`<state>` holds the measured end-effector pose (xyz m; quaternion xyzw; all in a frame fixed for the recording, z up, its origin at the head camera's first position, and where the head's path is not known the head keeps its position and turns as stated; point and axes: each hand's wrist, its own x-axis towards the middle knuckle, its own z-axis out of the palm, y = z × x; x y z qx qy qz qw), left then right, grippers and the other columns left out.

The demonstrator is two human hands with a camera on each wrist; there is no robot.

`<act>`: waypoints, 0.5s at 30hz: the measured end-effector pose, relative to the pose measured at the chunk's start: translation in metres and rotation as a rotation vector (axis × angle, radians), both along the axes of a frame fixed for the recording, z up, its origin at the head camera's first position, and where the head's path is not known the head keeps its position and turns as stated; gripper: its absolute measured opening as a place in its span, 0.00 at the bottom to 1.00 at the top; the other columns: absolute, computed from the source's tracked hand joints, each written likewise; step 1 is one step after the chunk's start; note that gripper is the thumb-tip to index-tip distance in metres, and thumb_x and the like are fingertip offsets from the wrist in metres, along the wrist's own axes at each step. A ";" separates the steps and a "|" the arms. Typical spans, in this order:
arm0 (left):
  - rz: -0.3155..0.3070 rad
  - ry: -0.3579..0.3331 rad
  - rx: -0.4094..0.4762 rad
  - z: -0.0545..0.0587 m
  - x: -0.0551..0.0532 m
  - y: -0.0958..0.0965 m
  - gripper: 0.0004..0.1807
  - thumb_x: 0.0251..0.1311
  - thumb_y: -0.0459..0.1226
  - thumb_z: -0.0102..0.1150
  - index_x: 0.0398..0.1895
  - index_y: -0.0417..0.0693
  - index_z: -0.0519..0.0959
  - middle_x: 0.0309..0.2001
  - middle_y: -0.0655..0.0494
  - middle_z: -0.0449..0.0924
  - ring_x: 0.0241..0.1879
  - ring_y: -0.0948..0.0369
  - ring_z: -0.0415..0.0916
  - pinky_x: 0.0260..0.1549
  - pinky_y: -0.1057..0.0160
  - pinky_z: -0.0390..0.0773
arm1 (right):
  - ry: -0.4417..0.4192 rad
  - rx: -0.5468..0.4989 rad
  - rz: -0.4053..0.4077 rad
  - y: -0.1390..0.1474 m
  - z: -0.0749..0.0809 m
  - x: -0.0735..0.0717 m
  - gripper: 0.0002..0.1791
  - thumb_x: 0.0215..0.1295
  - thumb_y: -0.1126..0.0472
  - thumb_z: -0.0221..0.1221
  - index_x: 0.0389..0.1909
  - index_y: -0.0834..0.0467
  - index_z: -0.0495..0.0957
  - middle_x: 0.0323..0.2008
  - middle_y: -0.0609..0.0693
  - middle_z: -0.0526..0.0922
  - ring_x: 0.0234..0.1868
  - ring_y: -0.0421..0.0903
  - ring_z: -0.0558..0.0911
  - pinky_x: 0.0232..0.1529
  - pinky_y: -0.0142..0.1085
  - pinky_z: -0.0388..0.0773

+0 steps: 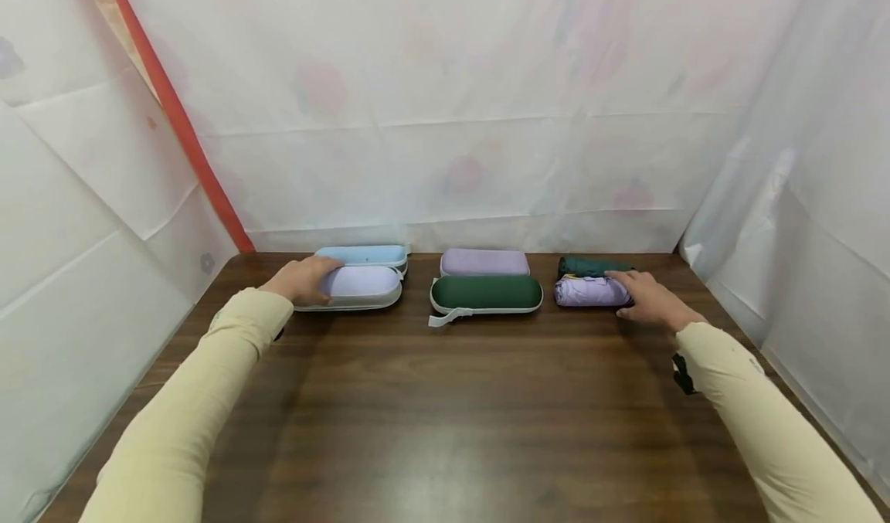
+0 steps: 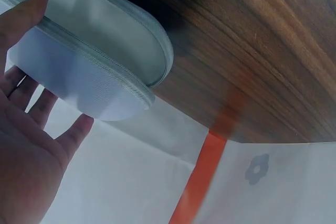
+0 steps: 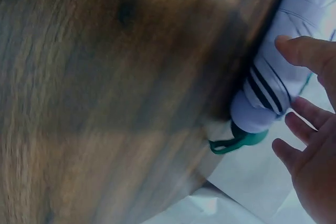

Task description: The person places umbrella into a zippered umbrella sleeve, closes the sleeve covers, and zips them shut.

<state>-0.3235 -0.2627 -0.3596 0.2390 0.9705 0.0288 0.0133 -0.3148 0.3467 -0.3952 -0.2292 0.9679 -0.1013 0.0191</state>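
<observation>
Both arms outstretched, left hand (image 1: 304, 280) open-fingered, right hand (image 1: 647, 297) open-fingered

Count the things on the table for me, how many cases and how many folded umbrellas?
Zip cases: 4 (light blue case, pale lilac case, lilac case, dark green case)
Folded umbrellas: 2 (dark green umbrella, lilac umbrella)
Total: 6
</observation>
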 end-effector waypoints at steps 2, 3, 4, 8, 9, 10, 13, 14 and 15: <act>-0.006 0.007 0.003 -0.005 0.002 0.000 0.36 0.45 0.35 0.72 0.60 0.34 0.70 0.58 0.36 0.71 0.56 0.41 0.69 0.50 0.43 0.69 | 0.018 0.016 0.001 0.000 -0.009 -0.001 0.38 0.55 0.67 0.65 0.65 0.71 0.60 0.57 0.75 0.65 0.58 0.73 0.61 0.53 0.63 0.63; -0.010 0.012 0.004 -0.007 0.003 0.001 0.36 0.45 0.35 0.72 0.60 0.34 0.70 0.57 0.36 0.72 0.56 0.41 0.69 0.50 0.43 0.69 | 0.027 0.020 -0.002 0.000 -0.013 0.000 0.38 0.55 0.67 0.66 0.65 0.70 0.60 0.56 0.74 0.66 0.58 0.72 0.62 0.53 0.62 0.63; -0.011 0.014 0.004 -0.009 0.003 0.002 0.36 0.45 0.35 0.72 0.59 0.34 0.71 0.57 0.36 0.72 0.55 0.42 0.70 0.50 0.44 0.69 | 0.036 0.022 -0.008 0.000 -0.017 0.001 0.38 0.55 0.67 0.66 0.65 0.70 0.61 0.55 0.74 0.67 0.57 0.71 0.63 0.52 0.62 0.64; -0.004 0.018 0.003 -0.011 0.003 0.008 0.36 0.44 0.36 0.73 0.59 0.35 0.71 0.57 0.38 0.73 0.55 0.43 0.71 0.50 0.43 0.69 | 0.086 0.028 -0.036 0.002 -0.023 0.003 0.35 0.54 0.66 0.67 0.63 0.68 0.65 0.51 0.70 0.69 0.53 0.68 0.66 0.49 0.60 0.67; -0.005 0.021 0.001 -0.010 0.003 0.009 0.36 0.44 0.37 0.73 0.59 0.36 0.72 0.57 0.38 0.74 0.55 0.44 0.71 0.49 0.43 0.69 | 0.098 0.033 -0.043 0.002 -0.023 0.003 0.34 0.55 0.65 0.67 0.62 0.68 0.66 0.50 0.69 0.70 0.52 0.67 0.67 0.49 0.59 0.68; -0.005 0.023 0.001 -0.009 0.002 0.010 0.36 0.44 0.37 0.73 0.59 0.36 0.72 0.56 0.39 0.74 0.55 0.44 0.71 0.49 0.43 0.69 | 0.111 0.038 -0.048 0.002 -0.023 0.003 0.33 0.55 0.65 0.67 0.61 0.68 0.67 0.49 0.69 0.70 0.52 0.66 0.67 0.48 0.59 0.68; -0.009 0.034 0.009 -0.004 0.000 0.012 0.36 0.42 0.37 0.74 0.58 0.36 0.73 0.55 0.40 0.75 0.54 0.45 0.72 0.48 0.41 0.68 | 0.138 0.067 -0.065 0.002 -0.021 0.001 0.33 0.54 0.62 0.68 0.60 0.67 0.68 0.48 0.67 0.70 0.51 0.65 0.67 0.46 0.58 0.69; -0.014 0.038 0.011 -0.003 -0.001 0.012 0.35 0.42 0.38 0.74 0.57 0.36 0.74 0.55 0.40 0.76 0.53 0.45 0.73 0.47 0.41 0.68 | 0.144 0.079 -0.067 0.000 -0.020 0.000 0.33 0.54 0.62 0.69 0.60 0.67 0.68 0.48 0.67 0.70 0.51 0.65 0.67 0.46 0.58 0.69; -0.019 0.042 0.012 -0.002 -0.001 0.012 0.35 0.41 0.38 0.74 0.57 0.36 0.74 0.54 0.41 0.76 0.52 0.45 0.73 0.47 0.41 0.69 | 0.144 0.092 -0.072 -0.001 -0.019 0.000 0.34 0.54 0.61 0.69 0.60 0.67 0.68 0.48 0.67 0.70 0.51 0.65 0.67 0.46 0.58 0.69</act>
